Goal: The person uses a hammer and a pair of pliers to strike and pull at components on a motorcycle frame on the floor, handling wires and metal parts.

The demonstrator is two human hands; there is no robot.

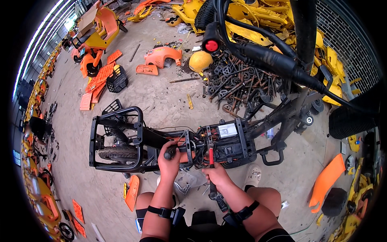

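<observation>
The stripped black frame of a scooter [141, 137] lies across in front of me, with its rear wheel [121, 153] at the left. My left hand [168, 161] is closed around a black-handled screwdriver [171, 152], its thin shaft slanting over the frame's middle. Nearer the right side, my right hand [217, 176] grips a tool with a red handle [211, 156] that reaches into the open wiring bay. Its working end among the cables cannot be made out. A silver box [227, 130] sits in that bay, beside black wiring and a dark module [225, 151].
Handlebar tubing with cables [266, 56] hangs close overhead at the upper right. Rusty metal parts [242, 82] are heaped beyond the frame. Orange panels [327, 181], a black basket [117, 79] and a yellow helmet-like shell [200, 61] lie on the floor. At the far left crouches another person [38, 128].
</observation>
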